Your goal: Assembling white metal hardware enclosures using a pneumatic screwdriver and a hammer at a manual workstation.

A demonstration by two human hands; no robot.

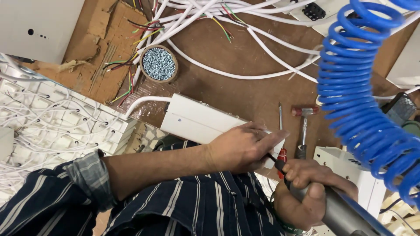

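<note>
Your left hand (243, 148) lies curled over the near end of the long white plastic power-strip housing (197, 120), fingers closed on its edge and holding it against the brown wooden workbench (245, 70). Your right hand (313, 192) is wrapped tight around the grey cylindrical grip of the pneumatic screwdriver (341, 214), whose dark bit (275, 161) points up and left, meeting the housing just beneath your left fingertips. The blue coiled air hose (358, 87) hangs at the right, above that tool. The housing lies flat at the bench's near edge, with a white cable (140, 102) running from its far-left end. Beside its right end lie a red-handled screwdriver (281, 148) and a small hammer (302, 126). Farther back stands a round cardboard ring filled with silver screws (159, 64), amid loose white cables.
</note>
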